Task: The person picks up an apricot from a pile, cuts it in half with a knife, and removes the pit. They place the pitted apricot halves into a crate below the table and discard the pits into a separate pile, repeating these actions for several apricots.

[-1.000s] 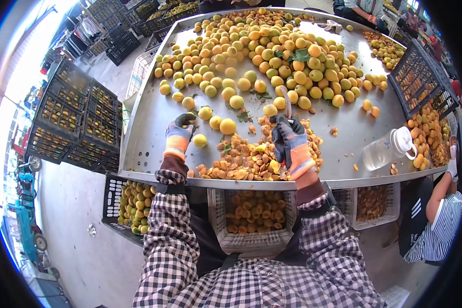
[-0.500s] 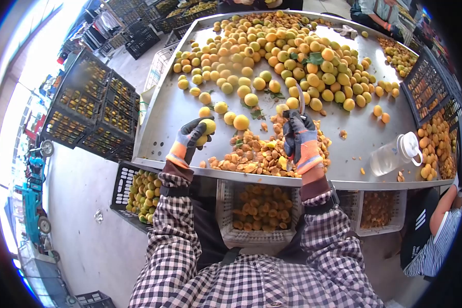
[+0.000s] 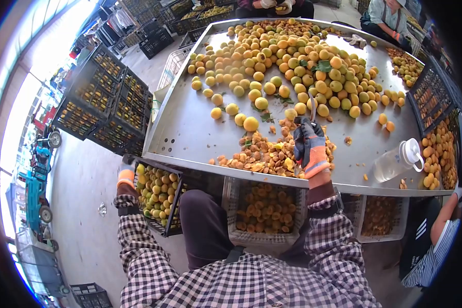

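Observation:
My left hand, in a dark and orange glove, is down at the left of the table, its fingers closed at the corner of a black crate of yellow-green apricots. My right hand, gloved alike, is closed around a small knife whose curved blade points up. It hovers over a heap of split apricot pieces near the table's front edge. Beyond lies a large pile of whole apricots, with a few loose ones closer to me.
A clear water jug stands at the right of the metal table. Beneath the front edge are a crate of apricot halves and a white crate. Stacked black crates stand left. Other people sit around the table.
My left hand has moved from above the table, where it held apricots, down left to the black crate. My right hand keeps the knife over the heap. The view has shifted slightly.

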The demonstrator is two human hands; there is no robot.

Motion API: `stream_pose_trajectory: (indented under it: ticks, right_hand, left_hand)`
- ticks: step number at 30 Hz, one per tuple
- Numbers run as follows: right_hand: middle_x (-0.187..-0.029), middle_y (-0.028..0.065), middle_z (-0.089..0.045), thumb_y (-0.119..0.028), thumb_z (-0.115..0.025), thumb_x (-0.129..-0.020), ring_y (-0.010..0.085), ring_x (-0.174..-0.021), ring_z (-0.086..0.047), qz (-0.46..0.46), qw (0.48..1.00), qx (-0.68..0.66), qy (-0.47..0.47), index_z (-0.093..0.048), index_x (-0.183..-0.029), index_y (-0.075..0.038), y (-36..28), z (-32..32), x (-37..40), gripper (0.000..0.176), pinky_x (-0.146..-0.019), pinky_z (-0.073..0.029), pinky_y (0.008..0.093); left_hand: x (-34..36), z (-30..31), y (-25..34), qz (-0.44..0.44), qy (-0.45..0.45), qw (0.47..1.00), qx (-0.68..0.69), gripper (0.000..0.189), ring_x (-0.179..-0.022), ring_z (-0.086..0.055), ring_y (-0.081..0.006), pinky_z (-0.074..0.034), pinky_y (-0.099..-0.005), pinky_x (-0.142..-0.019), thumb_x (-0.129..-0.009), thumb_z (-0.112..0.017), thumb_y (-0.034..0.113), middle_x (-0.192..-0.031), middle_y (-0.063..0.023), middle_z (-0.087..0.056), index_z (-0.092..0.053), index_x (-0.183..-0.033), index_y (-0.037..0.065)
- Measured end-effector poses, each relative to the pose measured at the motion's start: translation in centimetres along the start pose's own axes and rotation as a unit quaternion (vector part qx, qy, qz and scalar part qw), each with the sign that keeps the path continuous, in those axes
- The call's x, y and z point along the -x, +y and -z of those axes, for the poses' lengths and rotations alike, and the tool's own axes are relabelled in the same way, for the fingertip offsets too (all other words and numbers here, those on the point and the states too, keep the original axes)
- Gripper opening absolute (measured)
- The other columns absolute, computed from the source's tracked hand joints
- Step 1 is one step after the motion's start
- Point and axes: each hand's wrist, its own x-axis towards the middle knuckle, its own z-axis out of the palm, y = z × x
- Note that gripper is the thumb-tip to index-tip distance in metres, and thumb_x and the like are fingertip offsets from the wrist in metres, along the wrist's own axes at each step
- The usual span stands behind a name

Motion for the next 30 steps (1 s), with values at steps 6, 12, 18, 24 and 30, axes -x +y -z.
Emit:
stream_pose_trajectory:
  ticks: [6, 12, 18, 24, 30]
  right_hand:
    - [-0.054, -0.0014, -0.050, -0.025, -0.061, -0.095, 0.0089, -0.033, -0.036, -0.008, 0.999, 0.015, 0.032, -0.062, -0.094, -0.010, 0.4, -0.5, 0.4, 0.015, -0.029, -0.025, 0.0254]
    - [-0.062, 0.0010, -0.053, -0.023, -0.059, -0.095, 0.0092, -0.036, -0.040, 0.001, 1.000, 0.021, 0.017, -0.060, -0.101, -0.010, 0.3, -0.6, 1.0, 0.015, -0.030, -0.031, 0.0251]
    - [-0.062, 0.0009, -0.054, -0.023, -0.057, -0.095, 0.0093, -0.035, -0.039, -0.025, 0.999, 0.023, 0.025, -0.060, -0.102, -0.010, 0.3, -0.8, 0.4, 0.015, -0.030, -0.031, 0.0248]
    - [-0.062, 0.0014, -0.054, -0.021, -0.055, -0.096, 0.0096, -0.034, -0.039, -0.035, 0.999, 0.017, -0.007, -0.060, -0.104, -0.008, 0.8, -0.4, -0.4, 0.016, -0.029, -0.031, 0.0251]
    - [-0.061, 0.0013, -0.053, -0.022, -0.055, -0.096, 0.0095, -0.035, -0.039, -0.020, 1.000, 0.011, 0.011, -0.060, -0.105, -0.008, 1.1, -0.2, -0.8, 0.017, -0.029, -0.032, 0.0250]
  left_hand:
    - [-2.6, -10.4, 20.7, -0.134, -0.083, 0.977, 0.142, 0.045, -0.091, -0.068, -0.0219, -0.052, -0.0315, -0.080, -0.079, -0.075, 0.019, -0.100, -0.0142, -0.071, -0.063, -0.122, 0.010]
    - [-3.4, -18.8, 31.8, -0.167, -0.175, 0.961, -0.137, 0.058, -0.110, -0.060, -0.0335, -0.048, -0.0411, -0.095, -0.074, -0.080, 0.029, -0.122, -0.0154, -0.062, -0.058, -0.124, 0.012]
    - [-2.8, -20.1, 28.1, -0.132, -0.260, 0.887, 0.358, 0.041, -0.078, -0.067, -0.0185, -0.057, -0.0321, -0.069, -0.084, -0.072, 0.014, -0.098, -0.0075, -0.068, -0.060, -0.123, 0.007]
    - [3.5, -13.8, 29.9, -0.145, -0.337, 0.723, 0.585, 0.041, -0.076, -0.063, -0.0135, -0.056, -0.0307, -0.068, -0.092, -0.065, 0.023, -0.097, -0.0075, -0.066, -0.057, -0.124, -0.001]
    - [4.2, -13.3, 31.5, -0.115, -0.381, 0.730, 0.556, 0.034, -0.080, -0.063, -0.0142, -0.055, -0.0316, -0.069, -0.090, -0.065, 0.023, -0.095, -0.0060, -0.064, -0.060, -0.118, 0.004]
